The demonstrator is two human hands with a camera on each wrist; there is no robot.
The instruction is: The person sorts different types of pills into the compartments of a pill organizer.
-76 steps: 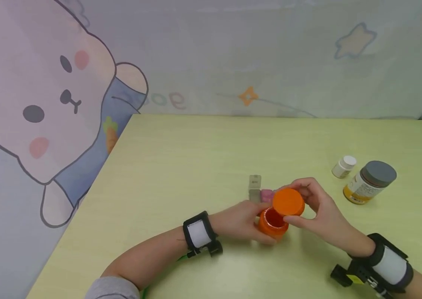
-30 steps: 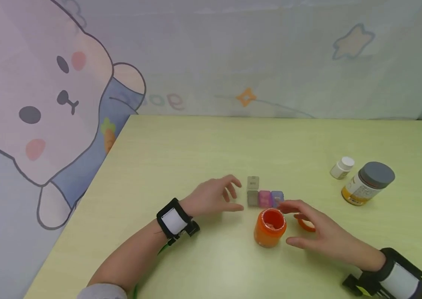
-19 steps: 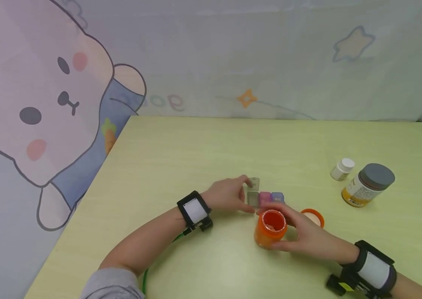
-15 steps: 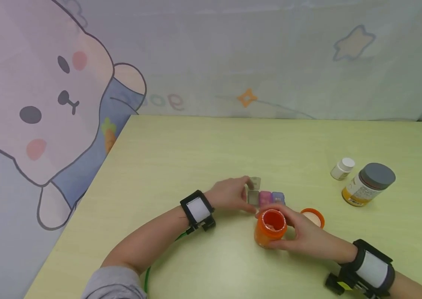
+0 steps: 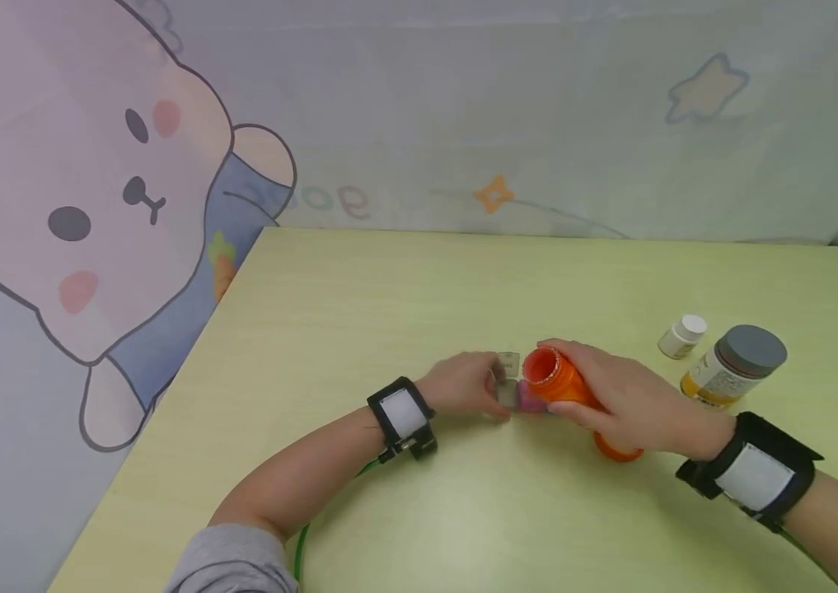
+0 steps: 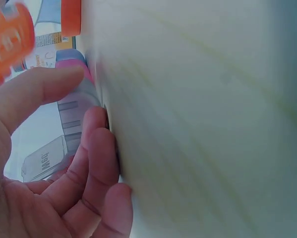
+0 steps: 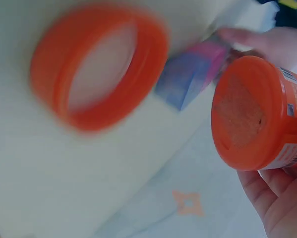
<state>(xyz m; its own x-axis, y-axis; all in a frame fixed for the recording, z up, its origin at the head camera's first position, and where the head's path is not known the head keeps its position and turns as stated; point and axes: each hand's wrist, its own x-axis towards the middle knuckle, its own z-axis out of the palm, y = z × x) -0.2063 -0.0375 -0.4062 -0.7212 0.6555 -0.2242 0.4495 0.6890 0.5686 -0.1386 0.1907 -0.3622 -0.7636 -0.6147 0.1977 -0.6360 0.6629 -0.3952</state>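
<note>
My right hand (image 5: 634, 399) grips an orange bottle (image 5: 563, 380), raised off the table and tilted with its uncapped mouth to the left, over a small pill organizer (image 5: 507, 394). In the right wrist view the bottle's base (image 7: 240, 111) faces the camera. My left hand (image 5: 466, 384) holds the organizer's grey end between thumb and curled fingers. The grey compartment's lid flap (image 6: 45, 157) stands open; the pink and blue compartments are partly hidden by the bottle and right hand. Whether anything lies in the grey compartment cannot be seen. The orange screw cap (image 7: 103, 69) lies on the table, inner side showing.
To the right on the pale table (image 5: 359, 313) stand a small white bottle (image 5: 683, 337) and a larger jar (image 5: 732, 366) with a grey lid. A printed cloth (image 5: 419, 107) hangs behind the table's far edge.
The cap came off the orange bottle and went onto the table. My left hand moved from bottle to organizer. My right hand took the bottle, lifted it and tipped it left.
</note>
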